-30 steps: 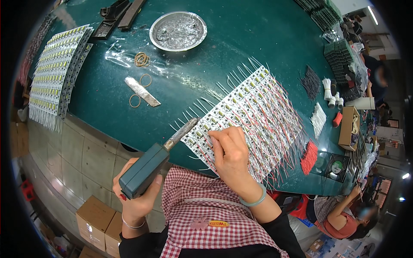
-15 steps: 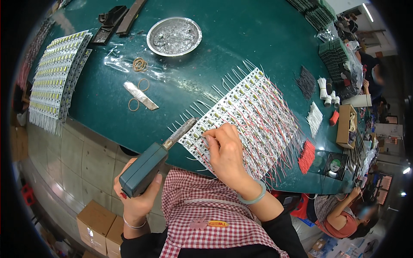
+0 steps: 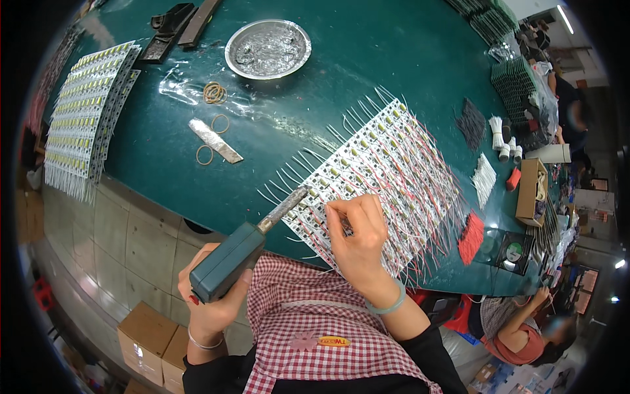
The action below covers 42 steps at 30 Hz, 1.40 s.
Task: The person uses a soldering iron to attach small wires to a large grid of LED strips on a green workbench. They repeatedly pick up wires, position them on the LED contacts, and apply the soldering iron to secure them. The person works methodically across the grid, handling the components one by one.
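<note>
My left hand (image 3: 220,292) is closed round the dark green body of a soldering gun (image 3: 226,262). Its grey metal tip (image 3: 289,209) reaches over the left edge of a panel of small white circuit boards (image 3: 367,157) with yellowish parts. Rows of thin red and white wires lie across this panel, and white wire ends stick out past its far edge. Above the near left part of the panel, my right hand (image 3: 361,240) is pinched, thumb against fingers, just right of the tip. Whatever lies between those fingertips is too small to make out.
A round metal dish (image 3: 268,51), rubber bands (image 3: 214,93) and a silvery bar (image 3: 215,140) lie on the green table (image 3: 367,46). Stacked panels (image 3: 92,111) overhang its left edge. Wire bundles (image 3: 471,238) and a cardboard box (image 3: 530,190) sit at right. Another person (image 3: 518,328) works there.
My left hand has moved the soldering gun slightly right, its tip farther onto the panel. My right hand has shifted right, its fingers drawn back from the boards' left edge.
</note>
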Each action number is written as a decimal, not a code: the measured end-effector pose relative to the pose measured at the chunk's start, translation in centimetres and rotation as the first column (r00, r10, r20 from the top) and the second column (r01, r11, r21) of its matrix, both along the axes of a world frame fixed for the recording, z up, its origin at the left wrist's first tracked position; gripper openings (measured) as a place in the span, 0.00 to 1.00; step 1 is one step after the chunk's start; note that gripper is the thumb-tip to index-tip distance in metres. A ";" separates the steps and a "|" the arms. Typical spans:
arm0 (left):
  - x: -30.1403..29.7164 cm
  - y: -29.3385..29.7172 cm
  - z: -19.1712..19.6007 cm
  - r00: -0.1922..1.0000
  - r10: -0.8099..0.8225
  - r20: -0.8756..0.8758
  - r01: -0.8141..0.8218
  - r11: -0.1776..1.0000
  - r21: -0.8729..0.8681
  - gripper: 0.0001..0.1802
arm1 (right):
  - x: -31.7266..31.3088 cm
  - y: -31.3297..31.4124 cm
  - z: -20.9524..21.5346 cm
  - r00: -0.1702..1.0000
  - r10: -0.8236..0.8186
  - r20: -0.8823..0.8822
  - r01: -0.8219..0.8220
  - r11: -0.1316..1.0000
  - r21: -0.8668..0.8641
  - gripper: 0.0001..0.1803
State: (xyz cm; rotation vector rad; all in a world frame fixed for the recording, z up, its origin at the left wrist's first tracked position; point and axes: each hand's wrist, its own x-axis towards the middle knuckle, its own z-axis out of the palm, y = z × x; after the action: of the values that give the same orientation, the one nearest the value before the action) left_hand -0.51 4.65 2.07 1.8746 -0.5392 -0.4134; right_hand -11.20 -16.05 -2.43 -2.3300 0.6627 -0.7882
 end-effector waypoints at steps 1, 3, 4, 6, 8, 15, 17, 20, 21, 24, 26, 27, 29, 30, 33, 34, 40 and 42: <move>0.0 -0.1 -0.1 1.000 -0.006 0.004 0.006 1.000 -0.013 0.15 | 0.1 0.0 -0.1 1.000 0.001 -0.002 -0.001 1.000 -0.015 0.09; -0.1 -0.2 -0.4 1.000 -0.017 0.013 0.017 0.999 -0.038 0.14 | 0.3 0.0 -0.2 1.000 0.002 -0.005 -0.002 0.999 -0.045 0.09; -0.1 -0.3 -0.3 0.999 -0.021 0.034 0.022 0.999 -0.033 0.14 | 0.4 0.0 -0.2 1.000 0.004 -0.005 -0.004 0.998 -0.056 0.09; -0.2 -0.7 -0.1 0.997 -0.030 0.075 0.032 0.999 -0.025 0.13 | 0.6 0.0 -0.2 1.000 0.009 -0.003 -0.009 0.997 -0.076 0.10; -0.2 -0.7 -0.1 0.996 -0.036 0.077 0.037 0.999 -0.015 0.12 | 0.6 -0.1 -0.3 1.000 0.011 -0.003 -0.011 0.996 -0.083 0.10; -0.3 -1.0 -0.1 0.991 -0.060 0.119 0.063 0.998 -0.026 0.12 | 0.7 0.0 -0.5 1.000 0.007 0.001 -0.007 0.994 -0.114 0.11; -0.3 -0.9 -0.3 0.996 -0.058 0.067 0.062 0.997 -0.053 0.12 | 0.7 0.0 -0.5 1.000 0.004 -0.001 -0.004 0.992 -0.123 0.11; -0.3 -1.0 -0.3 0.997 -0.062 0.047 0.064 0.997 -0.048 0.11 | 0.8 0.0 -0.5 1.000 0.004 0.002 -0.004 0.991 -0.133 0.11; -0.2 -1.0 -0.2 0.997 -0.064 0.050 0.066 0.997 -0.039 0.11 | 0.9 0.0 -0.5 1.000 0.005 0.004 -0.005 0.991 -0.136 0.12; -0.2 -1.0 0.0 0.994 -0.084 0.069 0.085 0.996 -0.006 0.11 | 0.9 0.0 -0.6 1.000 0.004 0.005 -0.004 0.988 -0.155 0.11; -0.2 -1.2 0.1 0.991 -0.086 0.100 0.087 0.996 -0.006 0.10 | 0.9 -0.1 -0.6 1.000 0.000 0.003 0.000 0.987 -0.162 0.11; -0.3 -1.3 0.2 0.989 -0.088 0.116 0.089 0.996 -0.006 0.10 | 0.9 -0.1 -0.6 1.000 -0.002 0.002 0.003 0.986 -0.165 0.11; -0.3 -1.3 0.3 0.986 -0.102 0.132 0.100 0.995 0.023 0.10 | 0.8 -0.1 -0.7 1.000 -0.007 0.002 0.007 0.986 -0.167 0.11; -0.4 -1.3 0.3 0.984 -0.110 0.140 0.106 0.994 0.038 0.10 | 0.7 -0.2 -0.7 1.000 -0.010 0.003 0.010 0.986 -0.168 0.11; -0.5 -0.7 0.3 0.992 -0.059 0.112 0.059 0.998 0.004 0.11 | 0.9 0.2 -0.6 1.000 -0.017 -0.022 0.014 0.991 -0.130 0.12; -0.6 -0.5 0.3 0.997 -0.043 0.072 0.043 0.999 0.004 0.11 | 0.8 0.2 -0.6 1.000 -0.019 -0.021 0.016 0.991 -0.132 0.12; -0.9 0.0 0.3 0.998 0.023 -0.052 -0.023 1.000 0.002 0.14 | 1.0 0.4 -0.8 1.000 -0.023 0.001 0.023 0.988 -0.151 0.12; -0.7 -0.1 0.4 0.999 0.018 -0.035 -0.019 1.000 -0.009 0.14 | 1.3 0.4 -0.8 0.999 -0.032 0.021 0.035 0.982 -0.188 0.11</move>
State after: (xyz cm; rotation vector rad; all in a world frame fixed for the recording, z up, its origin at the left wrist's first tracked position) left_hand -1.18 4.52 2.51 1.8591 -0.4992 -0.4299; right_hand -9.94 -15.68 -3.25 -2.4834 0.6453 -0.9216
